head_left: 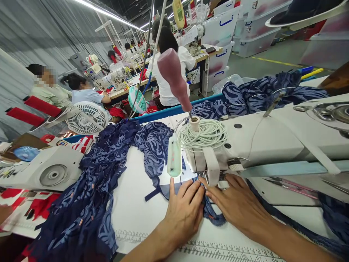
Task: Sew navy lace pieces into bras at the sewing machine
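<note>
My left hand (185, 207) lies palm down on the white sewing bed, its fingers spread over navy patterned fabric (156, 156) just in front of the needle area; its thumb is hidden. At the presser foot of the white sewing machine (215, 163), my right hand (236, 200) pinches a narrow navy fabric edge (214, 214) between thumb and forefinger. The other right fingers are partly covered by the machine head. A small loop of that edge hangs toward me between both hands. One dark strap end (153, 194) sticks out left of the fabric.
A heap of navy garment pieces (89, 193) runs down the left, with another bundle (253, 94) behind the machine. Pink-handled tweezers or snips (294, 187) lie right. A pink-handled screwdriver (174, 76) stands above coiled pale cord (203, 134). Co-workers sit at machines beyond.
</note>
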Demonstrator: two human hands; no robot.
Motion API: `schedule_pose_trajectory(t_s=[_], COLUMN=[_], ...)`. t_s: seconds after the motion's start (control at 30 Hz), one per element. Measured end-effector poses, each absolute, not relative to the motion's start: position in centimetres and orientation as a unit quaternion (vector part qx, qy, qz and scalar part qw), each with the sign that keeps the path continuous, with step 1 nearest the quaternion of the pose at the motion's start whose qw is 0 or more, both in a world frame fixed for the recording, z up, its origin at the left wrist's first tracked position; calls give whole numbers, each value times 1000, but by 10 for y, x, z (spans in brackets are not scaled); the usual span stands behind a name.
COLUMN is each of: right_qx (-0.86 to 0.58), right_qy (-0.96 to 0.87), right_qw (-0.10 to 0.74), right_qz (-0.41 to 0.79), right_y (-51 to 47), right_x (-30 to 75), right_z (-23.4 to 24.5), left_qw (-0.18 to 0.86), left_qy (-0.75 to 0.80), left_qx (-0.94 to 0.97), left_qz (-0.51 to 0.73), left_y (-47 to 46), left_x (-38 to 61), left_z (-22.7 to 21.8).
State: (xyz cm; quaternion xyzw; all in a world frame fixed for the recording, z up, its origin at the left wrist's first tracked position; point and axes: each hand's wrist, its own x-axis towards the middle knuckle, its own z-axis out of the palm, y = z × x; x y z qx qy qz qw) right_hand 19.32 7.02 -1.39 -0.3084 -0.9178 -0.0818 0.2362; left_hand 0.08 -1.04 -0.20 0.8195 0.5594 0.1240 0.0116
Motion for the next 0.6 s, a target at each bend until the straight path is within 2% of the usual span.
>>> schedule_pose_trajectory(t_s=[0.27,0.6], right_qx=[-288,-285], right_qy=[-895,-898], right_qw=[337,334], right_qz=[-43,25], right_y=[71,73], right_x=[197,206], right_z=[5,6], left_qw=[11,34], left_qy=[576,572], left_qx=[809,807], left_qz=[116,143], left_y=[-5,-7], left_x=[1,-2], left_z=[-1,2])
